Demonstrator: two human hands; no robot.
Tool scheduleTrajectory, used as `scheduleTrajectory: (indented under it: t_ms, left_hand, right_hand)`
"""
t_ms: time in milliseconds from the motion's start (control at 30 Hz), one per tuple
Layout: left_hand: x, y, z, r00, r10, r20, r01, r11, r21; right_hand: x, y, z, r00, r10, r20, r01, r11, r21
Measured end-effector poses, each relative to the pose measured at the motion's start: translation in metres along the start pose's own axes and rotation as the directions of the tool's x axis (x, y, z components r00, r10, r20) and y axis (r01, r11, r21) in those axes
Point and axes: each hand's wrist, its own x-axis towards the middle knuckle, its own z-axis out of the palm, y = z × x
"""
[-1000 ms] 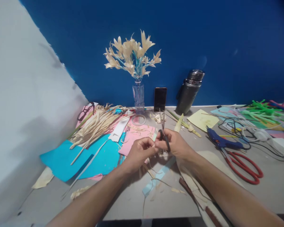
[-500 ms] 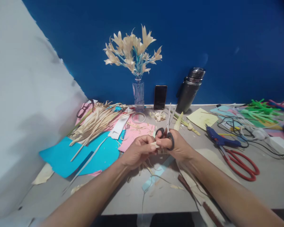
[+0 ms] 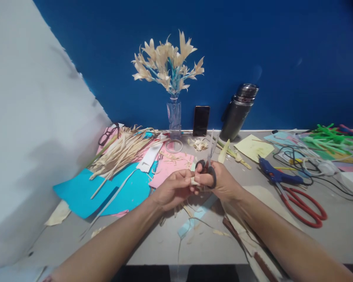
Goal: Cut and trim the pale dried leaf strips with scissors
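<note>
Between the fingertips of my left hand [image 3: 175,187] is a small cream piece of dried husk [image 3: 194,181]. The thumb of my right hand [image 3: 220,178] presses on the same piece from the other side. Small black-handled scissors [image 3: 209,158] hang on the fingers of my right hand, their blades parted and pointing away from me. Under my hands lie pale scraps and a light-blue paper strip [image 3: 194,221]. Straight ahead, cream husk flowers [image 3: 166,58] with blue stems stand in a clear bottle [image 3: 174,117].
Left, a bundle of dried husk strips [image 3: 120,150] lies over blue paper [image 3: 126,199]. A phone [image 3: 201,120] and a dark flask [image 3: 238,113] lean at the blue wall. Right are a blue glue gun [image 3: 278,172], red-handled scissors [image 3: 304,205], cables and green pipe cleaners [image 3: 329,139].
The whole view has shifted slightly, so things sit a little further right. My fingers have moved slightly on the husk piece; the scissors stay in my right hand.
</note>
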Motion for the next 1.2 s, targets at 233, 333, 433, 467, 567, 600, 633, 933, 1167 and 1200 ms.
scheduleTrajectory:
  t_ms: [233,333,433,467,567,600,633,933,1167,1200]
  left_hand:
    - [0.002,-0.001,0.0,0.998,0.01,-0.06,-0.006,0.998,0.064]
    - [0.001,-0.001,0.0,0.999,0.007,-0.034,-0.004,0.995,0.095]
    - [0.001,0.001,-0.001,1.0,0.017,-0.008,-0.017,1.0,-0.009]
    - [0.001,0.001,-0.001,1.0,0.026,-0.01,-0.026,0.999,-0.047]
    - [0.003,-0.001,-0.001,0.995,0.052,-0.08,-0.055,0.998,-0.039]
    - [0.003,-0.002,0.0,0.991,0.063,-0.115,-0.063,0.998,0.009]
    - [0.003,-0.002,0.0,0.986,0.078,-0.149,-0.07,0.996,0.06]
    - [0.002,0.0,-0.002,0.996,0.026,-0.087,-0.015,0.991,0.13]
    - [0.0,0.003,0.002,1.0,0.027,0.009,-0.027,0.999,0.047]
    - [0.0,0.003,0.002,1.0,0.028,0.006,-0.028,0.998,0.054]
  right_hand:
    - [0.0,0.0,-0.003,0.995,-0.032,-0.096,0.022,0.994,-0.103]
    - [-0.001,0.001,0.0,0.999,-0.022,-0.036,0.02,0.998,-0.057]
    - [0.0,0.001,0.002,0.999,-0.038,-0.02,0.038,0.998,0.041]
    - [0.001,0.001,0.002,0.997,-0.063,-0.051,0.065,0.997,0.048]
    - [0.005,0.004,0.0,0.979,-0.131,-0.155,0.131,0.991,-0.007]
    - [0.005,0.006,-0.001,0.977,-0.138,-0.165,0.136,0.99,-0.026]
    - [0.005,0.007,-0.001,0.978,-0.133,-0.158,0.129,0.991,-0.038]
    - [-0.001,0.003,0.001,0.999,-0.02,-0.031,0.018,0.999,-0.046]
    - [0.001,-0.006,-0.01,0.992,0.063,0.111,-0.075,0.991,0.111]
    - [0.001,-0.006,-0.011,0.995,0.046,0.094,-0.055,0.994,0.095]
